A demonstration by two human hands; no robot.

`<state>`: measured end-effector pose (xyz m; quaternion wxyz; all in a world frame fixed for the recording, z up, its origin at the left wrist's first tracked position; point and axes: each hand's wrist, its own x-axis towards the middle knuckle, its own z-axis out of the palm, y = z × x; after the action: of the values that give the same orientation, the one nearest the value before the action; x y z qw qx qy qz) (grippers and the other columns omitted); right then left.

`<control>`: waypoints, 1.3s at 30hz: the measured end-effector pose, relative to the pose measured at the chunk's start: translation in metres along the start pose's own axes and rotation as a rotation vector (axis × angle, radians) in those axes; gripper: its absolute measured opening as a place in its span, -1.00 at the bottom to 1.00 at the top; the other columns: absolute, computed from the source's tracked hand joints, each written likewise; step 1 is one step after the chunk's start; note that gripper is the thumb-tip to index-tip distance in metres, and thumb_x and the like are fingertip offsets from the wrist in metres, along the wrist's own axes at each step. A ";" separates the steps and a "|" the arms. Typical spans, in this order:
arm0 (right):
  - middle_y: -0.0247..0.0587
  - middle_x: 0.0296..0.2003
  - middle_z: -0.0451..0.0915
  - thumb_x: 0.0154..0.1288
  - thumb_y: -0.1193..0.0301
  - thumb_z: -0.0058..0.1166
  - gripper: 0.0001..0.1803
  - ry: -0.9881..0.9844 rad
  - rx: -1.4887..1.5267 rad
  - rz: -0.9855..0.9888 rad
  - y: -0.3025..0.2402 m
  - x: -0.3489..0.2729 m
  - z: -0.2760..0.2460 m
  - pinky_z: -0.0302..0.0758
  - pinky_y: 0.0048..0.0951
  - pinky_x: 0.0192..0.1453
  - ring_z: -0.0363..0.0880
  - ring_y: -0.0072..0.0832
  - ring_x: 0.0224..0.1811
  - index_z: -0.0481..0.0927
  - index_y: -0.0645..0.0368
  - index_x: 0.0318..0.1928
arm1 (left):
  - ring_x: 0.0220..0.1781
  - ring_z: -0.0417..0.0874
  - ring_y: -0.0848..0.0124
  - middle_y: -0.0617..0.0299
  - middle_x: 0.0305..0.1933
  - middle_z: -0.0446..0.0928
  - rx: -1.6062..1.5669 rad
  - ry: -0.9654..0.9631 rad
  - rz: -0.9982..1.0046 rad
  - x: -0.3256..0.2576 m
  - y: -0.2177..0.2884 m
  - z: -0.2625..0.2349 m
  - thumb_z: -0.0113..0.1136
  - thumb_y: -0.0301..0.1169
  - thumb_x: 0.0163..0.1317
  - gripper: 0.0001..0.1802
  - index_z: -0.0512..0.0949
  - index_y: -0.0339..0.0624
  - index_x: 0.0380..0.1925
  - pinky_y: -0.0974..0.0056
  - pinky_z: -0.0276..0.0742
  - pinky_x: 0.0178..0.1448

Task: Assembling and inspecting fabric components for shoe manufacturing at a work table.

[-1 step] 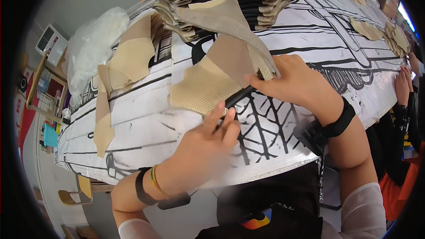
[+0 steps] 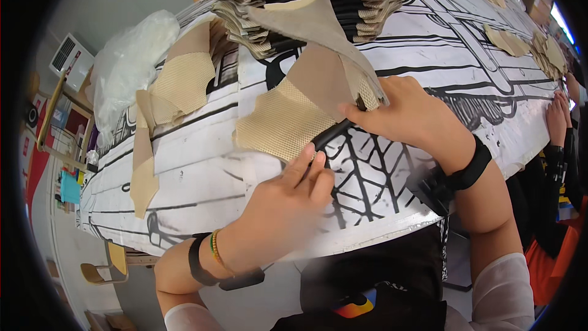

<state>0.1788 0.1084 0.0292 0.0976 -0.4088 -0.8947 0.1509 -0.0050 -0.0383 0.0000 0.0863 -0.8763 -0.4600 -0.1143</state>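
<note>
A beige mesh fabric piece [image 2: 275, 119] with smooth taupe panels lies on the table before me, its upper flap folded up toward the back. Along its near edge runs a black padded strip [image 2: 332, 135]. My left hand [image 2: 285, 193] pinches the strip's lower left end, index finger and thumb on the edge, the other fingers curled. At the strip's upper right end, my right hand [image 2: 407, 110] grips the piece, thumb on top; its other fingers are mostly hidden behind the fabric. Both wrists wear black bands.
Behind the piece stands a tall stack of similar beige pieces with black edges [image 2: 306, 15]. More cut fabric pieces [image 2: 184, 79] and a clear plastic bag [image 2: 131, 67] lie left. The table cover [image 2: 202, 178] has black line drawings. A co-worker's hand [image 2: 556, 119] rests at the right edge.
My left fingers and the fabric's upper flap have shifted very slightly to the right. Both hands keep their hold on the piece.
</note>
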 end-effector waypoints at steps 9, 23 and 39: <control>-0.03 -0.52 0.64 0.28 -0.01 -0.06 -0.51 -0.016 0.040 0.026 -0.007 0.000 -0.006 0.57 -0.14 -0.23 0.66 -0.08 -0.38 0.60 0.09 -0.02 | -0.15 0.75 0.24 0.04 -0.15 0.68 -0.427 0.226 -0.044 0.004 -0.009 -0.020 0.28 -0.47 0.13 -0.90 0.59 -0.28 -0.40 0.32 0.67 -0.19; -0.16 -0.48 0.68 0.20 -0.12 0.08 -0.45 0.269 -0.058 -0.257 0.023 0.015 0.014 0.59 -0.25 -0.25 0.67 -0.10 -0.44 0.61 0.08 -0.05 | 0.47 0.19 -0.01 -0.22 0.41 0.20 -0.126 -0.007 -0.142 0.005 -0.053 0.014 -0.15 0.03 0.42 -0.25 0.15 -0.37 0.37 -0.04 0.10 0.48; -0.02 0.14 0.53 0.32 0.24 0.04 -0.41 -0.276 1.487 -0.133 0.019 0.016 0.027 0.32 -0.35 0.32 0.47 -0.30 0.22 0.40 0.42 0.23 | -0.03 0.64 0.33 0.10 -0.08 0.62 -0.769 0.668 -0.440 -0.012 -0.090 -0.027 0.37 -0.11 0.15 -0.37 0.41 -0.30 0.08 0.30 0.53 0.04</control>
<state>0.1735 0.1271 -0.0021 0.2434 -0.1579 -0.5844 0.7578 -0.0887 -0.0040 0.0267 -0.1244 -0.6443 -0.5049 -0.5607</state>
